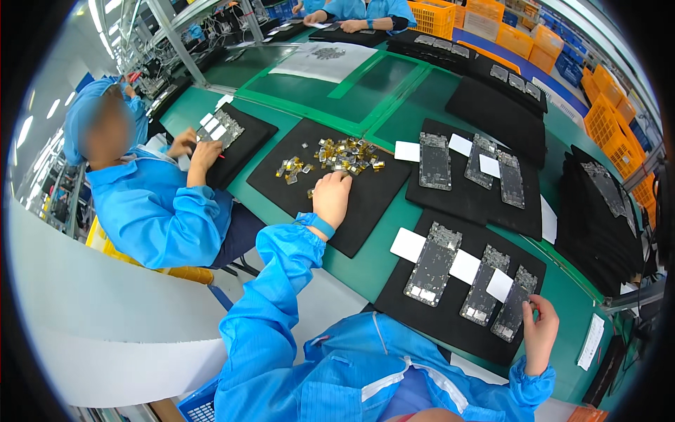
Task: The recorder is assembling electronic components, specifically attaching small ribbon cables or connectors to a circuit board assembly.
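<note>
My left hand (332,200) reaches to the near edge of a loose pile of small gold and silver parts (351,155) on a black mat (281,172). Its fingers are bent together, and whatever they pinch is hidden. My right hand (541,327) has thumb and fingers closed at the right edge of a dark circuit board (512,309). That board lies on a nearer black mat (394,299) beside two more circuit boards, one in the middle (484,288) and one at the left (432,271). White cards (464,267) lie between and partly over these boards.
Behind, another black mat (457,200) bears several boards and white cards. Stacked black mats (590,232) stand at right. At left a co-worker (158,190) handles a board. Another person (365,14) works across the green table (344,271). Orange crates (608,130) line the far right.
</note>
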A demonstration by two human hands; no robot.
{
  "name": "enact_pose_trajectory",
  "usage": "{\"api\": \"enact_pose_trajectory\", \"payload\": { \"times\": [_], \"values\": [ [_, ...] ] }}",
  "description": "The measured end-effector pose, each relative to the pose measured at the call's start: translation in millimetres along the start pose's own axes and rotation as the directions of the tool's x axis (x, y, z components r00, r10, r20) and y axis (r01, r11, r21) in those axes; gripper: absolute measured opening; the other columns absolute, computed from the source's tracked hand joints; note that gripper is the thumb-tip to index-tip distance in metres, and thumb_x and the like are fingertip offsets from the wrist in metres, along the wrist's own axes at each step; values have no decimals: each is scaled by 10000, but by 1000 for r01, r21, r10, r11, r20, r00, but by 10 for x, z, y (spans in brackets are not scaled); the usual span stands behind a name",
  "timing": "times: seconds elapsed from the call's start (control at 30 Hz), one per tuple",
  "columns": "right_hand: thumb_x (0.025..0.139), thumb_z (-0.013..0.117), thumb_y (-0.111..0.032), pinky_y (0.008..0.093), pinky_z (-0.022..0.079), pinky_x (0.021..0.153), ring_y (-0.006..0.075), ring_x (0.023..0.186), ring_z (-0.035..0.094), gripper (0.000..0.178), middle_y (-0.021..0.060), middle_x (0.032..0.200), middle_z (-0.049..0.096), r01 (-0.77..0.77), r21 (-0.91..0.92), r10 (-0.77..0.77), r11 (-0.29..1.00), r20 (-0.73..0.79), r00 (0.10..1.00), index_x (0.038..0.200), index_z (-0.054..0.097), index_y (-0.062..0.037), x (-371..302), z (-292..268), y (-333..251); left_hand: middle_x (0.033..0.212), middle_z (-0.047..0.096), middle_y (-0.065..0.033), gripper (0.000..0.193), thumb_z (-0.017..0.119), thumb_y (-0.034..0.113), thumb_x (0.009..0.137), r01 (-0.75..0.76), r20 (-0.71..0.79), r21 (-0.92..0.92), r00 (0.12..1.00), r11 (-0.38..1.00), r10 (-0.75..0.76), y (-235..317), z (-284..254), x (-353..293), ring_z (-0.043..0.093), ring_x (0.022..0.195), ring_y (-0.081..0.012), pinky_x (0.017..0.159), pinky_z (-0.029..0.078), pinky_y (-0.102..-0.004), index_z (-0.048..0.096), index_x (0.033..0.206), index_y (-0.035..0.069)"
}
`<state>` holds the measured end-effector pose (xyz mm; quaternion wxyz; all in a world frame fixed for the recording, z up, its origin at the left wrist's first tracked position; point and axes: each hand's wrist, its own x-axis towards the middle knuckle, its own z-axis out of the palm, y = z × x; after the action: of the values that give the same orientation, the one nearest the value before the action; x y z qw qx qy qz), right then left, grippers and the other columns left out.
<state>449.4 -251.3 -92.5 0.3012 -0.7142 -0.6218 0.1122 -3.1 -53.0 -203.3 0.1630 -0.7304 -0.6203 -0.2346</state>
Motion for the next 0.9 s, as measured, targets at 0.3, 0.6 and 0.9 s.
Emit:
{"api": "enact_pose_trajectory", "payload": {
  "times": [0.3,0.6,0.9],
  "values": [
    [805,693,-36,343,480,660,282,732,619,152,147,819,629,157,7,-157,988,99,983,942,656,17,83,-12,-368,835,668,-111,125,587,75,785,-90,-86,-242,994,966,71,-154,-248,196,638,832,-311,726,488,-420,671,877,70],
    [761,724,-12,345,484,615,276,702,631,172,127,784,633,320,108,-336,941,193,922,923,667,5,-7,-54,-669,934,699,-109,167,655,54,895,463,329,-870,801,169,-501,-325,-269,234,672,789,-148,653,594,-285,673,1023,-52],
    [831,693,-136,352,509,650,301,733,651,143,136,816,665,340,385,-490,858,416,766,920,677,-26,173,307,-1060,958,687,-64,206,649,104,917,604,632,-775,743,-187,-220,353,-688,-172,675,819,-145,707,585,-265,646,1079,-24]
  ]
}}
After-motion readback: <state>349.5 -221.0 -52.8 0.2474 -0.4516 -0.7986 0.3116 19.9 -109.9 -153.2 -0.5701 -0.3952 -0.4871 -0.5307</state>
